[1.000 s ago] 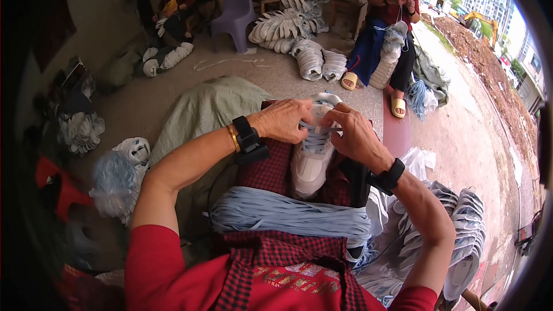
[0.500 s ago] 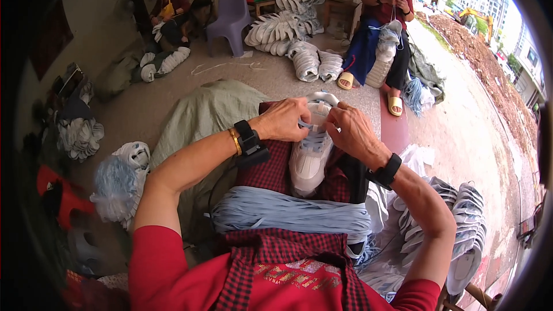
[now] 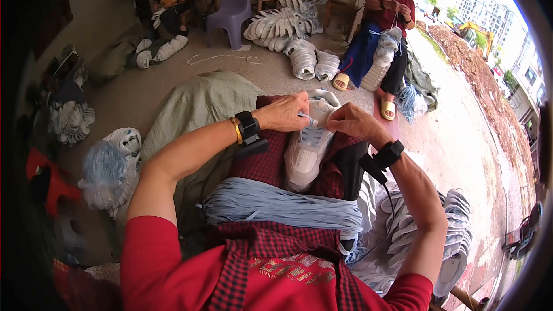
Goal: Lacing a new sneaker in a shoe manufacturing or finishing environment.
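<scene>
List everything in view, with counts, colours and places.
Lace-up shoe: one, white, on red-black checked cloth
Flat-lace bundle: one, pale blue, nearer than the shoe
Draped sheet: one, green, left of the shoe
Nested shoe stacks: several, mostly white, left, right and background
Moulded plastic chair: one, purple, background
Seated co-workers: two, red tops, background left and right
Open slippers: two, yellow, right co-worker's feet
Excavator: one, yellow, outdoors right
Left hand: one, bare, pinching a pale-blue lace
Right hand: one, bare, at the shoe; grip unclear

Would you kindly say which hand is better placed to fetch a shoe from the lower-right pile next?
Probably the right hand: the pile of shoes sits beside its forearm, while the left hand is left of the white shoe.
</scene>
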`<state>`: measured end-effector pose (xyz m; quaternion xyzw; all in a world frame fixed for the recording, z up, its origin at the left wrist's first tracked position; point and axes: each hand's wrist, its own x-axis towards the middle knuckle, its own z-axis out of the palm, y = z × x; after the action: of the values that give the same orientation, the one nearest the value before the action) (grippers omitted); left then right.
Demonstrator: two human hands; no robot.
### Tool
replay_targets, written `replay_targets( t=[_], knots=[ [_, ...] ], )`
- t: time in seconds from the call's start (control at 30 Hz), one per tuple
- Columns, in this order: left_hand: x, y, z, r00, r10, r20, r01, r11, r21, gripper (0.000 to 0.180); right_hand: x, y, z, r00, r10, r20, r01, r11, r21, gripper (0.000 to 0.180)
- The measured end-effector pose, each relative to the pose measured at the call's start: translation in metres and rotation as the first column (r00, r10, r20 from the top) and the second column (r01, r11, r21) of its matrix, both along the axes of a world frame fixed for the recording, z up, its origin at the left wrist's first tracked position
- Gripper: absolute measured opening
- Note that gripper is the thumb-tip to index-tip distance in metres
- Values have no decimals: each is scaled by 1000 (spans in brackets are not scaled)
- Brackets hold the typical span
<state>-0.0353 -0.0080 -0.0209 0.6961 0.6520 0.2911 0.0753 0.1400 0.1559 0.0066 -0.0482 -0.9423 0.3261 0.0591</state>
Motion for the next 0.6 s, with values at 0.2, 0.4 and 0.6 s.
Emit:
replay_targets(
  t=[0.2, 0.4, 0.6],
  knots=[
    [4, -14, 5, 995, -6, 97, -18, 970, 242, 15, 30, 13, 9, 963, -256, 78, 258, 966, -9, 38],
    [-8, -35, 13, 1000, 28, 3, -28, 965, 260, 17, 36, -16, 4, 971, -47, -235, 96, 974, 204, 30],
    [-20, -49, 4, 989, 148, 10, -148, 975, 163, 16, 29, -23, -20, 940, 111, -323, 3, 942, 335, 21]
  ],
)
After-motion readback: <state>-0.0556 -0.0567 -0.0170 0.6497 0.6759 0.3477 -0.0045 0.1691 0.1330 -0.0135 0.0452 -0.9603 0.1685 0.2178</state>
